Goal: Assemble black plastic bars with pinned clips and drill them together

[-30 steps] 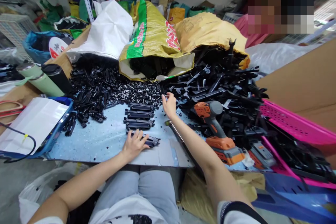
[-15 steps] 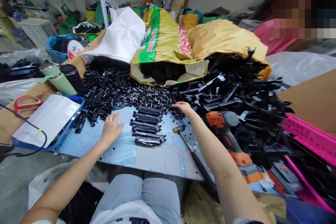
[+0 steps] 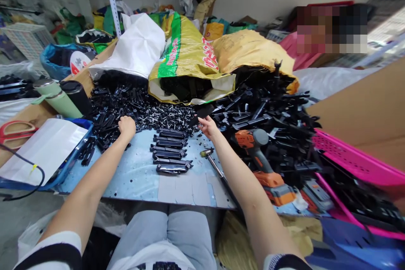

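Note:
My right hand [image 3: 208,127] pinches a flat black plastic piece [image 3: 204,112] above the edge of the screw pile. My left hand [image 3: 127,126] is curled, knuckles up, at a heap of small black parts [image 3: 109,124]; its fingertips and anything in them are hidden. Between my hands lies a column of several black wrench-shaped tools [image 3: 171,152] on the blue work surface [image 3: 126,173]. Behind them spreads a pile of loose screws [image 3: 171,114]. A hammer [image 3: 218,166] rests beside my right forearm, its handle partly covered.
An orange and black cordless drill [image 3: 259,156] lies right of my right arm, before a heap of black tool parts [image 3: 284,122]. Behind stand a white sack [image 3: 136,46], a yellow-green sack [image 3: 190,55] and an orange sack [image 3: 249,50]. Red-handled scissors [image 3: 15,130] lie left.
My left hand has moved forward from the bare surface to the small-parts heap and curled. My right hand has lifted a black piece and turned slightly. The view has shifted a little right.

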The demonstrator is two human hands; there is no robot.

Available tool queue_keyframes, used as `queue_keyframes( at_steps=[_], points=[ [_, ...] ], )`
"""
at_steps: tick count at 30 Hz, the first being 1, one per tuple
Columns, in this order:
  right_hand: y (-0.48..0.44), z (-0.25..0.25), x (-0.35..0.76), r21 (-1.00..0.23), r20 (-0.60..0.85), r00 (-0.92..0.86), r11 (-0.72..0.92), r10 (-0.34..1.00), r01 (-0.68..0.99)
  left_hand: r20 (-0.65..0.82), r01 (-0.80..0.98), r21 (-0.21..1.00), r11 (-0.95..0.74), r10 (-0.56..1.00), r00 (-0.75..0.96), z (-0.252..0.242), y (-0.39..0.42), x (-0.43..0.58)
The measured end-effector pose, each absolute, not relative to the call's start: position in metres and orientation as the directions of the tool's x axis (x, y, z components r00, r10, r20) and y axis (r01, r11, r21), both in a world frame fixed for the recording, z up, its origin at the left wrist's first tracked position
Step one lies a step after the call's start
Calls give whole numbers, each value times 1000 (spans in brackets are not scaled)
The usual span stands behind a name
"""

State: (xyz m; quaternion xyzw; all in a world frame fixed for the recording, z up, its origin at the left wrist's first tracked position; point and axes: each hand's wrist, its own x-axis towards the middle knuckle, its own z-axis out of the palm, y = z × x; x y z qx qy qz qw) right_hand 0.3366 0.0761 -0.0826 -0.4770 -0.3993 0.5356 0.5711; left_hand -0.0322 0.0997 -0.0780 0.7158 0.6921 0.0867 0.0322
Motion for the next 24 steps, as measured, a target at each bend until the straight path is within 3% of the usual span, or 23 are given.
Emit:
queue_keyframes(
  at_steps=[3, 6, 10, 12, 15, 16, 19, 22, 24],
  points=[
    [70, -79, 340, -996, 88, 227, 80, 970, 45, 181, 972, 229, 58, 978, -101, -80, 99, -34],
    [51, -70, 345, -941, 242, 290, 152, 926, 301, 250, 945, 323, 51, 958, -137, -75, 82, -45],
    [-13, -61, 330, -913, 320, 177, 254, 931, 319, 302, 786, 616, -58, 938, -167, -63, 19, -45],
    [-58, -66, 314, -934, 264, 49, 243, 963, 262, 167, 690, 718, -97, 985, -36, -62, -29, -27],
    [-121, -86, 298, -952, 187, -61, 197, 980, 236, -47, 534, 815, -225, 893, 447, -73, -97, 17],
    [-137, -93, 297, -947, 179, -69, 191, 981, 260, -63, 507, 820, -265, 839, 540, -80, -112, 31],
    [-167, -109, 310, -866, 168, -131, 210, 977, 454, -61, 609, 707, -360, 827, 559, -99, -127, 57],
    [-173, -106, 321, -642, 185, -278, 330, 943, 692, -35, 674, 607, -422, 832, 553, -111, -118, 58],
    [-171, -101, 314, -502, 183, -371, 411, 910, 760, 0, 661, 616, -429, 839, 545, -111, -115, 52]
  ],
)
